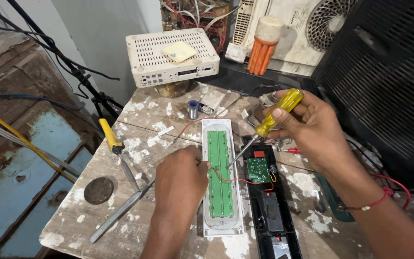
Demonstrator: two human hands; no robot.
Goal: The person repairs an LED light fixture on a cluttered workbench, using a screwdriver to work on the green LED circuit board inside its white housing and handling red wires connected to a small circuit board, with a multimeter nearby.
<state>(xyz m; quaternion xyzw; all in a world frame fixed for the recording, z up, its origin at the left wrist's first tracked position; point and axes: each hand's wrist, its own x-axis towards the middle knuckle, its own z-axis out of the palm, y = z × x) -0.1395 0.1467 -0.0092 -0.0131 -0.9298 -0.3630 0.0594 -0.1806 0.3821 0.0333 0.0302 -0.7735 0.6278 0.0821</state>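
A long white lamp housing [222,225] lies lengthwise on the worn table [149,144], with a green circuit strip [220,172] inside it. My left hand [180,182] rests against the housing's left edge and holds it still. My right hand [307,127] grips a yellow-handled screwdriver [276,112]; its metal tip touches the right side of the green strip. Beside the housing lies a black case half [271,216] holding a small green circuit board [258,169] and a dark battery block. Red wires [238,181] link the strip to the small board.
A yellow-handled tool [113,144] and a grey metal file [120,211] lie left of the housing, near a round dark disc [98,190]. At the back stand a white vented box [171,57], an orange ribbed handle [262,48], a solder spool [193,109] and a black fan grille [384,72].
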